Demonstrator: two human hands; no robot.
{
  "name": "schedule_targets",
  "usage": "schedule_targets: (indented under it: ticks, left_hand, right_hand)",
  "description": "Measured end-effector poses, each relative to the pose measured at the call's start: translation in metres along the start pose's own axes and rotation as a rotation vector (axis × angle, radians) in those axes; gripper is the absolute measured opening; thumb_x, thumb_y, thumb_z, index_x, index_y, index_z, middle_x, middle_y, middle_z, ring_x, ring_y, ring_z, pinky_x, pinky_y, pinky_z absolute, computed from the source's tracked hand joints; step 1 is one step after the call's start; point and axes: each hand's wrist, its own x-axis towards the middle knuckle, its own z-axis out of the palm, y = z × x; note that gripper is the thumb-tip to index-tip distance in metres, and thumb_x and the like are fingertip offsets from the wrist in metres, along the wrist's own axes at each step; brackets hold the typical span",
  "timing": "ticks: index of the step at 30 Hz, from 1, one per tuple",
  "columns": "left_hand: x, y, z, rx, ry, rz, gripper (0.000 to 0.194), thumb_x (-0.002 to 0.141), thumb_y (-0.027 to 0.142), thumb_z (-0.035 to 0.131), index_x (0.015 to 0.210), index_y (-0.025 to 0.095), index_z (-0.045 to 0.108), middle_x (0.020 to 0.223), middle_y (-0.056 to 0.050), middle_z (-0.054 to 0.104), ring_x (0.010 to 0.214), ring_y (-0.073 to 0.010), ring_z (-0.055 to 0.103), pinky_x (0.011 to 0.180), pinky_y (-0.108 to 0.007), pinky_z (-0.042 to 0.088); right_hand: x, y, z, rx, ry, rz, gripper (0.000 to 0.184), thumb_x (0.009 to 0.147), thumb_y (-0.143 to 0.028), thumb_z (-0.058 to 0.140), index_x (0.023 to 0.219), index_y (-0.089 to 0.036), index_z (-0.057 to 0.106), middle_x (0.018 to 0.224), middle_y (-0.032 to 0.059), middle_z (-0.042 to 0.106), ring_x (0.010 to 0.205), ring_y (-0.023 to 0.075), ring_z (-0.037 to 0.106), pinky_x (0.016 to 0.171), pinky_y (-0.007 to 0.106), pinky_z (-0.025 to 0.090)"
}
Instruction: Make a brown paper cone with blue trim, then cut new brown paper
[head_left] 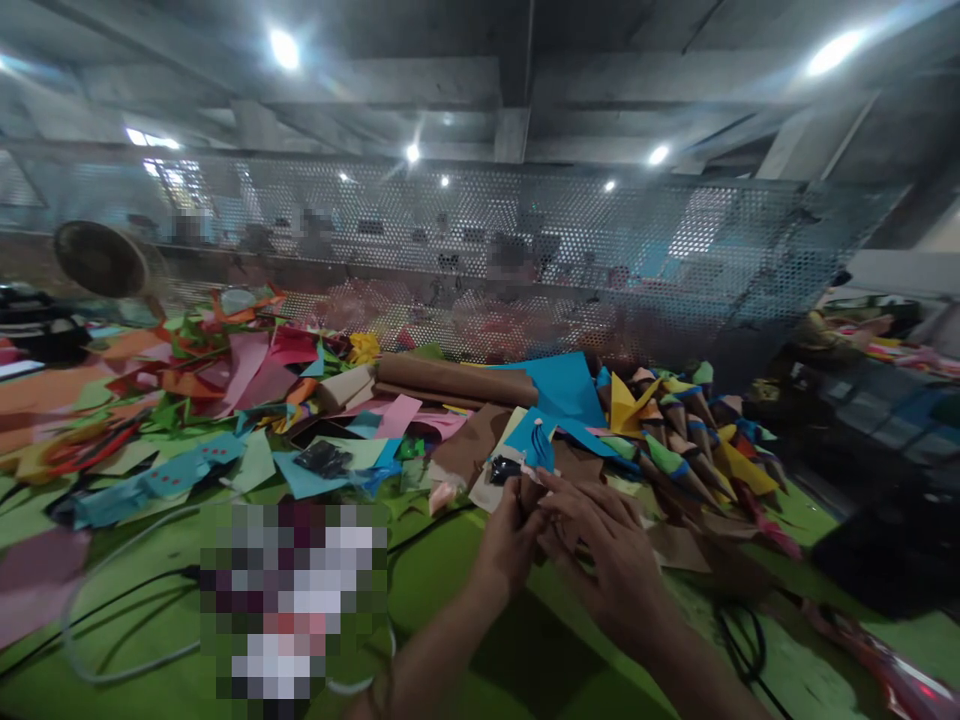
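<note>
Both hands meet over the green table around a small paper cone (531,490), brown below with a folded blue top. My left hand (504,548) is closed round its lower part. Fingertips and thumb of my right hand (600,525) press on its right side, the other fingers bent over it. Part of the cone is hidden by the fingers. Just behind lie a blue paper piece (523,430) and a small shiny black packet (504,468). Several similar paper cones (675,450), brown with blue, green and peach tops, are piled to the right.
Coloured paper scraps (247,365) cover the left and back. A brown paper roll (457,382) lies before a perforated metal screen (465,260). A fan (101,260) stands far left. Cables (739,645) cross the table; a red-lit tool (900,680) lies right. A blurred patch hides something.
</note>
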Motion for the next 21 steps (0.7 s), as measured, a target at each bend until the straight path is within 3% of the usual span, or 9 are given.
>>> schedule_targets:
  ticks: [4, 9, 13, 16, 18, 21]
  left_hand:
    - [0.0, 0.009, 0.0, -0.028, -0.055, 0.052, 0.048, 0.066, 0.051, 0.078, 0.096, 0.022, 0.055, 0.096, -0.003, 0.06, 0.096, -0.0188, 0.056, 0.086, -0.028, 0.045]
    - [-0.003, 0.012, -0.002, 0.051, -0.115, -0.026, 0.037, 0.076, 0.05, 0.069, 0.097, 0.022, 0.054, 0.076, 0.005, 0.049, 0.064, -0.0096, 0.043, 0.062, -0.019, 0.038]
    - [-0.003, 0.012, -0.001, 0.1, -0.109, 0.023, 0.038, 0.073, 0.045, 0.071, 0.097, 0.021, 0.055, 0.084, 0.002, 0.053, 0.077, -0.0131, 0.048, 0.072, -0.021, 0.041]
    - [-0.004, 0.012, -0.003, 0.183, -0.123, 0.071, 0.033, 0.079, 0.041, 0.066, 0.102, 0.02, 0.056, 0.089, 0.0, 0.055, 0.084, -0.0151, 0.05, 0.078, -0.023, 0.041]
    - [-0.004, 0.01, -0.004, 0.249, -0.13, 0.113, 0.025, 0.082, 0.037, 0.062, 0.1, 0.02, 0.056, 0.087, 0.001, 0.054, 0.083, -0.0151, 0.05, 0.078, -0.023, 0.041]
    - [-0.003, 0.006, -0.006, 0.334, -0.131, 0.121, 0.019, 0.083, 0.033, 0.061, 0.095, 0.02, 0.056, 0.08, 0.002, 0.053, 0.076, -0.014, 0.048, 0.075, -0.023, 0.041]
  right_hand:
    - [0.0, 0.002, -0.002, 0.028, 0.014, 0.002, 0.021, 0.094, -0.026, 0.055, 0.115, -0.025, 0.054, 0.138, 0.009, 0.059, 0.12, 0.027, 0.053, 0.095, 0.046, 0.039]
    - [0.0, 0.006, -0.008, 0.195, 0.178, 0.113, 0.024, 0.092, -0.025, 0.058, 0.116, -0.028, 0.056, 0.134, 0.0081, 0.062, 0.118, 0.027, 0.055, 0.093, 0.045, 0.045]
    - [0.0, 0.006, -0.01, 0.422, 0.203, 0.233, 0.018, 0.092, -0.029, 0.058, 0.11, -0.028, 0.059, 0.127, 0.0075, 0.065, 0.116, 0.0274, 0.058, 0.093, 0.045, 0.049]
    - [0.0, 0.005, -0.009, 0.655, 0.209, 0.329, 0.017, 0.092, -0.032, 0.059, 0.109, -0.028, 0.059, 0.128, 0.0079, 0.063, 0.117, 0.0268, 0.059, 0.096, 0.044, 0.048]
    - [-0.001, 0.004, -0.009, 0.836, 0.231, 0.388, 0.021, 0.091, -0.035, 0.06, 0.111, -0.027, 0.057, 0.129, 0.0089, 0.061, 0.116, 0.0264, 0.058, 0.094, 0.042, 0.05]
    - [-0.001, 0.005, -0.01, 1.036, 0.269, 0.437, 0.028, 0.091, -0.04, 0.059, 0.116, -0.027, 0.054, 0.113, 0.0087, 0.062, 0.105, 0.0252, 0.06, 0.084, 0.038, 0.053]
